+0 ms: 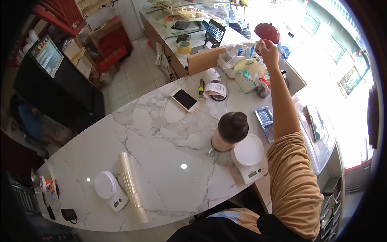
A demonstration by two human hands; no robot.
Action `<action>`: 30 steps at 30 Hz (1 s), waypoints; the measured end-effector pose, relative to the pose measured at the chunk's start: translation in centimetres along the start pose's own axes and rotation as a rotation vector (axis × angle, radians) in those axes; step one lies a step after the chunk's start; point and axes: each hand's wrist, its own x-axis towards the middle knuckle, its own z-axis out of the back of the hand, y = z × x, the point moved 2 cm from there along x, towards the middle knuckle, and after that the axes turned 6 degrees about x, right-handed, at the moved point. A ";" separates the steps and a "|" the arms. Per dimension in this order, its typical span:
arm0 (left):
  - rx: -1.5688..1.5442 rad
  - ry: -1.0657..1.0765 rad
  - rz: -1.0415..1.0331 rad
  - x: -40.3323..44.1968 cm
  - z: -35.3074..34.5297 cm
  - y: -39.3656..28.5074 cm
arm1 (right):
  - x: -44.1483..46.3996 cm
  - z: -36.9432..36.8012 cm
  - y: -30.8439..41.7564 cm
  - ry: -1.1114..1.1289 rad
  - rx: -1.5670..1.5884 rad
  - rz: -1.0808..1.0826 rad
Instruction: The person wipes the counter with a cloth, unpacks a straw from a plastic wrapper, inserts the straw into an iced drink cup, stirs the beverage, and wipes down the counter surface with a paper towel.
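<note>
My right hand is stretched far forward at the upper right, its fingers pinched together. What they hold, if anything, is too small to make out. Just behind the fingertips is a red dome-shaped object; I cannot tell whether they touch. Below and left of the hand stands a white box with plastic bags and packets. A blue-labelled bottle is to the hand's right. My left hand is out of view.
On the marble counter are a phone, a dark-topped bottle, two white kitchen scales, a roll of film and a black cup. A glass display case stands at the back.
</note>
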 end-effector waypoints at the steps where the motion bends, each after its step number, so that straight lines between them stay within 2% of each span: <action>1: 0.005 0.009 0.011 -0.2 -0.2 -1.1 | 2.0 -1.6 -0.5 0.135 -0.139 0.055; 2: 0.013 0.013 0.024 -0.4 -0.3 -1.9 | 3.9 -3.5 -2.4 0.285 -0.182 0.013; 4: 0.025 0.027 0.048 -0.8 -0.5 -3.0 | 6.4 -6.8 -5.6 0.442 -0.470 0.156; 5: 0.029 0.033 0.058 -1.0 -0.6 -3.4 | 6.4 -8.4 -6.0 0.521 -0.594 0.331; 6: 0.034 0.037 0.066 -1.2 -0.7 -3.6 | 6.0 -9.2 -6.8 0.567 -0.679 0.347; 8: 0.042 0.043 0.080 -1.3 -0.8 -4.1 | 7.3 -10.2 -6.5 0.824 -0.840 0.075; 10: 0.057 0.045 0.090 -1.4 -0.6 -4.2 | 8.3 -10.7 -7.5 1.050 -1.201 0.614; 11: 0.059 0.043 0.096 -1.4 -0.4 -4.2 | 8.5 -10.4 -7.4 0.868 -0.838 0.078; 13: 0.068 0.047 0.105 -1.6 -0.3 -4.2 | 8.9 -11.3 -7.7 1.157 -1.126 0.171; 14: 0.071 0.051 0.105 -1.6 -0.3 -4.1 | 8.7 -11.4 -7.6 1.103 -1.107 0.117; 17: 0.076 0.055 0.118 -1.6 -0.3 -4.4 | 7.8 -12.0 -6.3 1.122 -1.190 0.130; 20: 0.085 0.056 0.123 -1.6 0.0 -4.2 | 6.7 -10.3 -4.2 1.090 -1.190 -0.014; 24: 0.089 0.058 0.129 -1.6 0.1 -4.1 | 8.5 -11.2 -12.6 1.066 -1.363 -0.061; 26: 0.088 0.059 0.133 -1.5 0.2 -4.0 | 8.8 -11.5 -15.0 1.174 -1.247 -0.009; 28: 0.091 0.060 0.135 -1.3 0.2 -3.6 | 7.9 -10.6 -12.0 1.193 -1.135 -0.062; 30: 0.090 0.059 0.136 -1.2 0.2 -3.3 | 7.8 -10.1 -10.3 1.080 -1.100 0.067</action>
